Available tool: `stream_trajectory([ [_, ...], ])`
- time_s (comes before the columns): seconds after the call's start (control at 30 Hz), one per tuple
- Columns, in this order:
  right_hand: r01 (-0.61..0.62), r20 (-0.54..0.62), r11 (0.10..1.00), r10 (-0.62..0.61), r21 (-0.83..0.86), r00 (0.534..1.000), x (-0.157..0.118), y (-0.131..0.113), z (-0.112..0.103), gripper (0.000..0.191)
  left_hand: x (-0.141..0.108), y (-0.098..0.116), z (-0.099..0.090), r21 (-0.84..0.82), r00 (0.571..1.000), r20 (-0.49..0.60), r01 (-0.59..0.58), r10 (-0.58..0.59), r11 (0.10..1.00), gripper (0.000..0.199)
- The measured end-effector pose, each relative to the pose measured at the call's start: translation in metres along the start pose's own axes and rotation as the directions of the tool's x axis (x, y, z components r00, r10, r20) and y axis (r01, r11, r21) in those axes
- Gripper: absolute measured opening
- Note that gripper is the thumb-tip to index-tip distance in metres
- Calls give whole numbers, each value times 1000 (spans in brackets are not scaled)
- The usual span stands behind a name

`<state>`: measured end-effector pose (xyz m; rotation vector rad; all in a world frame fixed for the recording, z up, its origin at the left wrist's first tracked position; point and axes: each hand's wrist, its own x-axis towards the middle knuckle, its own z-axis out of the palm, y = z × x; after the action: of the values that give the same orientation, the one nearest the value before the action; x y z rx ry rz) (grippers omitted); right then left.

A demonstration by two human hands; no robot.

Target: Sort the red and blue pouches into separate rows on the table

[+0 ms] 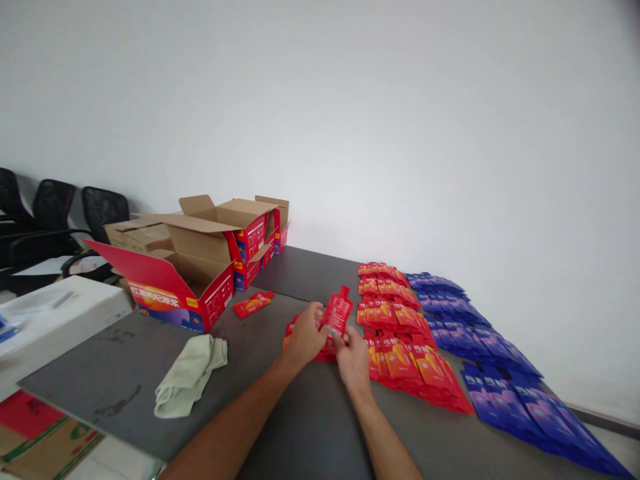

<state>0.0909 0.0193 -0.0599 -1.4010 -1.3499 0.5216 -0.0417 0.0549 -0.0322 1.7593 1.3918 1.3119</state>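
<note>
Both of my hands hold one red spouted pouch upright above the grey table. My left hand grips its left edge and my right hand pinches its lower right corner. A few more red pouches lie flat under my hands. Just to the right, rows of red pouches overlap one another, and beyond them run rows of purple pouches. A single red pouch lies apart to the left.
An open red carton stands at the left of the table, with more open cartons behind it. A pale green cloth lies near the front edge. Black chairs line the wall at far left, beside a white box.
</note>
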Motion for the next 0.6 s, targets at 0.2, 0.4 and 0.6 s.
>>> stream_trajectory([
  [0.2, 254, 149, 942, -225, -218, 963, -5, -13, -1, 34, -4, 17, -7, -88, 994, 43, -95, 99, 992, 42],
  [0.4, 504, 336, 825, -412, -257, 847, -7, -17, 0, 43, 15, -2, -18, -319, 995, -102, -22, -12, 947, 21],
  [0.6, 481, 246, 812, -419, -329, 874, -8, -9, 8, 49, 32, -27, -40, -444, 968, -104, 161, -229, 882, 19],
])
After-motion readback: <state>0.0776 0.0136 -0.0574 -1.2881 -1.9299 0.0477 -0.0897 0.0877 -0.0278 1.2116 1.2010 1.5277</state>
